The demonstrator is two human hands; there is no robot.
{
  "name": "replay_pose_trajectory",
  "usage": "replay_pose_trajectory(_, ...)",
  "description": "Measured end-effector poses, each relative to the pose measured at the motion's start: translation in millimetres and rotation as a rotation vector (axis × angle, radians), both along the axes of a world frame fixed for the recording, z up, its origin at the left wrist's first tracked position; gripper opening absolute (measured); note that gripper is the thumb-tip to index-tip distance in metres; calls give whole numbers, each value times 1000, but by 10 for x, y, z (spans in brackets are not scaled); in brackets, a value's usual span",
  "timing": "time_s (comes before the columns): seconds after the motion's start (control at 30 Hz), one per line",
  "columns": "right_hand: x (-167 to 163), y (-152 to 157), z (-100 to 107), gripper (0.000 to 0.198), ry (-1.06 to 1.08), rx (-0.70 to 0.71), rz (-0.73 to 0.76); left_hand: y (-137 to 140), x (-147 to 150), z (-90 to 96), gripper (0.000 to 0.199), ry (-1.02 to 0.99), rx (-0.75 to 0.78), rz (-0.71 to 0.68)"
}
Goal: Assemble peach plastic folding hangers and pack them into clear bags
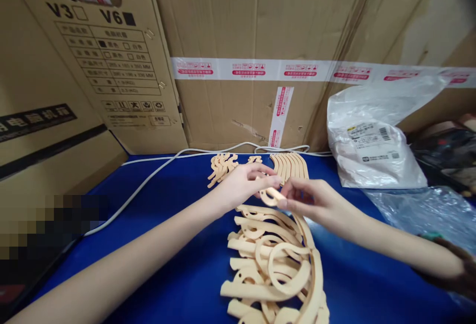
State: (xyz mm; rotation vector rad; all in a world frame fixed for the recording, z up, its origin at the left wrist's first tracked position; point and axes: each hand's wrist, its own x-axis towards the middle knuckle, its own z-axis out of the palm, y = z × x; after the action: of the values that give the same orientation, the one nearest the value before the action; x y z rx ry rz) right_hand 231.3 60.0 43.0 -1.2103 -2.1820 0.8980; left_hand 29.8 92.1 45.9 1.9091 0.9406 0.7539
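Both hands meet over the middle of the blue table, holding one small curved wooden piece (270, 198) between them. My left hand (251, 179) pinches its left and upper side with the thumb and fingers. Its right end is gripped between the thumb and fingers of my right hand (307, 197). Just below lies a long heap of pale wooden pieces (256, 291), some straight bars, some curved or ring-shaped. Beyond the hands, a row of curved wooden strips (292, 165) lies side by side. Small wavy wooden pieces (221, 166) lie in a pile behind my left hand.
Cardboard boxes (230, 21) wall off the back and left of the blue table (178, 284). A white cable (148, 185) runs along the back and down the left. At right stand a white plastic parcel bag (372, 140) and clear plastic film (427, 215).
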Motion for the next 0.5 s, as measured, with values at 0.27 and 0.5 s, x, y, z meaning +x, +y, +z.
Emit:
replay_pose_trajectory(0.27,32,157,297,36,20,272,-156,55,13,229,42,-103,-107,82)
replay_pose_trajectory(0.5,34,411,436,27,-571,575,-85,196,29,321,37,57,261,262)
